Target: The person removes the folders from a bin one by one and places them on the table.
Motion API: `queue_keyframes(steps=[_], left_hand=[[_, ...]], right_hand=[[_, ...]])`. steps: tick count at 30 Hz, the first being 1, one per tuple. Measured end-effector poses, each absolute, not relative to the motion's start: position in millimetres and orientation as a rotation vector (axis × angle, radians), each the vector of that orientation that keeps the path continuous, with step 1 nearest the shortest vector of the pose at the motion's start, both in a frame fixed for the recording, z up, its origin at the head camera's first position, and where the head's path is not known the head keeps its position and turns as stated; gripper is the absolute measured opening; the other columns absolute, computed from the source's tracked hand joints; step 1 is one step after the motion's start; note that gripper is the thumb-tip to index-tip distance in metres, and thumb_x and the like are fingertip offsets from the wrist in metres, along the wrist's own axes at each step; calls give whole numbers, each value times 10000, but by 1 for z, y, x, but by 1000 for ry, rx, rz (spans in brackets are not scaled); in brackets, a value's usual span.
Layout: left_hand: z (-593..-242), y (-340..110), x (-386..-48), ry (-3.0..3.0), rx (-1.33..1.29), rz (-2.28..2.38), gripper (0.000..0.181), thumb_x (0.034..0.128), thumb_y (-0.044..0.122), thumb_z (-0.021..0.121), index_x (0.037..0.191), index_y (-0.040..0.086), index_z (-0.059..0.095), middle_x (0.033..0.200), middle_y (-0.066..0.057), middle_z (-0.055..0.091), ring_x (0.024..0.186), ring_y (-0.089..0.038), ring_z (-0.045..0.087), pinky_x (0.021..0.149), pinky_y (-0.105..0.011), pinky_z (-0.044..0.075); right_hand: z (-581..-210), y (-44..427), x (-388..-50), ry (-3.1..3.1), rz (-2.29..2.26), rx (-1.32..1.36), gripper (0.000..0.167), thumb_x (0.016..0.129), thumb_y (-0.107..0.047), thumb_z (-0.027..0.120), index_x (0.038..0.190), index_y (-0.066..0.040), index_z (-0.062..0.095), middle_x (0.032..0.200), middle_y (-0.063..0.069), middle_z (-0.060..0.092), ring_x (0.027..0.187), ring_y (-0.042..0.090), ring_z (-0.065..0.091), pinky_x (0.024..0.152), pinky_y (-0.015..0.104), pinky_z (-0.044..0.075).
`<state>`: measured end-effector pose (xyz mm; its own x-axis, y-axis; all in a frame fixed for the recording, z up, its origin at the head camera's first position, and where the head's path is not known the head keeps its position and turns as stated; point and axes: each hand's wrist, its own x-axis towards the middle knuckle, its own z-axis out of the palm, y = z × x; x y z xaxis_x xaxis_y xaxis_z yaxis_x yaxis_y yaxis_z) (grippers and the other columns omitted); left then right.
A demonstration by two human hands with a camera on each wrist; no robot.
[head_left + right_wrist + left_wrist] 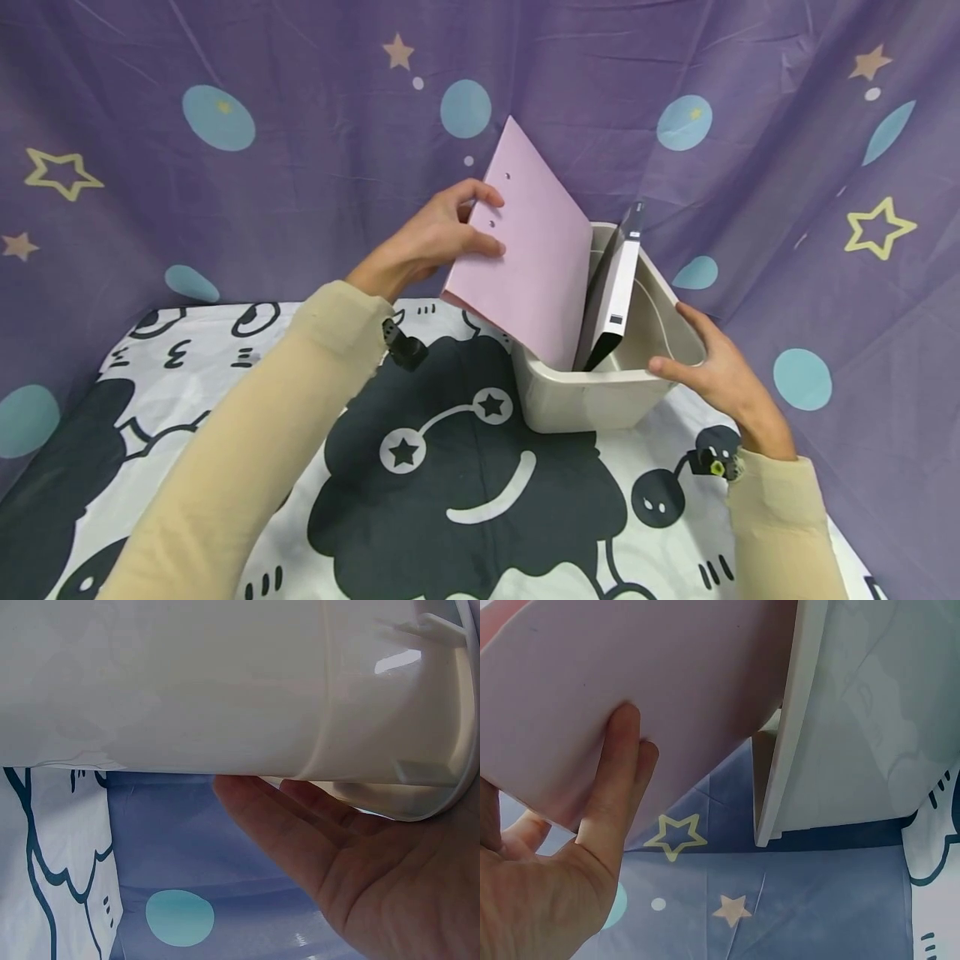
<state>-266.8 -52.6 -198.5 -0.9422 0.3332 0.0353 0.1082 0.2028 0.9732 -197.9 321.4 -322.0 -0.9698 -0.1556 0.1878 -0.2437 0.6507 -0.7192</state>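
A pink folder (528, 250) with small holes along one edge leans out of the left side of an off-white plastic bin (585, 402). My left hand (450, 229) pinches its upper left edge, thumb on the face toward me and fingers on both sides of the sheet. In the left wrist view, fingers (619, 757) press along the folder's other face. Inside the bin, a black-and-white binder (617, 287) stands tilted beside the folder. My right hand (712, 362) grips the bin's right rim, thumb over the front corner; in the right wrist view its fingers (277, 817) lie against the bin wall.
The bin stands on a table covered by a black-and-white cartoon cloth (465, 467). Right behind it hangs a purple curtain (322, 150) with stars and blue dots, which also runs down the right side.
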Motion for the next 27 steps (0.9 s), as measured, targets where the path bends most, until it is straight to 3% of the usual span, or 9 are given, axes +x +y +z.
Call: queue_keyframes(steps=[27], left_hand=[[-203,-71,-257,2301,399,1921,564,753,-65,726,1224,143,497,1065,-169,555,826,-325,660,680,-412,565]], right_hand=[[-321,321,-197,-2751,1217,340,954,798,-270,755,1532,-105,169,1457,242,332,1227,368,384,973,558,300]])
